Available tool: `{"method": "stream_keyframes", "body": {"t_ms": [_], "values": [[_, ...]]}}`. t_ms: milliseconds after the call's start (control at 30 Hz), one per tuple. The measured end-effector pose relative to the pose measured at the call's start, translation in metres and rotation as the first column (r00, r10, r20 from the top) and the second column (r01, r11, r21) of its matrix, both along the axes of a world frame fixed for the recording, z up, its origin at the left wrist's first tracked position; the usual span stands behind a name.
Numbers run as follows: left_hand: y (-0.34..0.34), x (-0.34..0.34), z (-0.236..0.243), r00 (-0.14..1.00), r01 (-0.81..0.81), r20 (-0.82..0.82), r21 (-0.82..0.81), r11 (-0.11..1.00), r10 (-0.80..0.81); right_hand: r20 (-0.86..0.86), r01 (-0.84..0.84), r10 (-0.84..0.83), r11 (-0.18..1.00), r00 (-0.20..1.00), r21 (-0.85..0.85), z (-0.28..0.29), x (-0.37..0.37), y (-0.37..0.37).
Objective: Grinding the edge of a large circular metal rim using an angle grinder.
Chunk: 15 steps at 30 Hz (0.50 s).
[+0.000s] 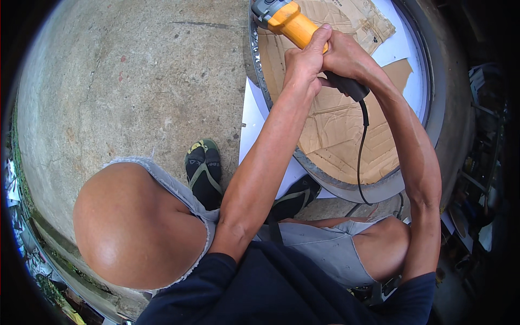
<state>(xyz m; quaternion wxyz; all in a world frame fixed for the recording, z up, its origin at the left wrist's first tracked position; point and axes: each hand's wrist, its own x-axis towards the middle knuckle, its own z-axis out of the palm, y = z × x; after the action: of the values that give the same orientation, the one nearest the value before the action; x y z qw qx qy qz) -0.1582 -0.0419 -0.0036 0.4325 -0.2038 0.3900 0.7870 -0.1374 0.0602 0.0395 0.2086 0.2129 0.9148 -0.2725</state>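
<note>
A yellow angle grinder (295, 26) with a grey head and a black rear end is held in both my hands over the far part of a large oval metal frame (377, 192). My left hand (303, 64) is closed round the left side of its body. On the other side my right hand (346, 57) wraps the body near the black rear end. The grinder's head reaches the frame's far left rim, at the picture's top edge; whether it touches cannot be made out. From the rear end a black cord (362, 146) hangs down across the cardboard (330, 127) lying inside the frame.
White sheets (252, 116) stick out from under the frame on the left. My feet in dark socks and sandals (203, 170) stand on the concrete floor (135, 92) by the near rim. Cluttered dark items (482, 179) line the right side, with a kerb (57, 244) at lower left.
</note>
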Motion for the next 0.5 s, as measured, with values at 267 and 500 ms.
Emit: {"method": "stream_keyframes", "body": {"t_ms": [267,500], "values": [[-0.0022,0.0003,0.002,1.0,-0.019,0.018,0.001,1.0,0.019,-0.003,0.011,-0.011,1.0,1.0,0.011,0.0058,-0.0038,-0.0067],[-0.0015,-0.0025,0.0008,1.0,0.004,0.031,0.043,0.999,-0.006,-0.002,-0.002,0.002,0.999,1.0,0.035,0.0076,-0.0038,-0.004]]}}
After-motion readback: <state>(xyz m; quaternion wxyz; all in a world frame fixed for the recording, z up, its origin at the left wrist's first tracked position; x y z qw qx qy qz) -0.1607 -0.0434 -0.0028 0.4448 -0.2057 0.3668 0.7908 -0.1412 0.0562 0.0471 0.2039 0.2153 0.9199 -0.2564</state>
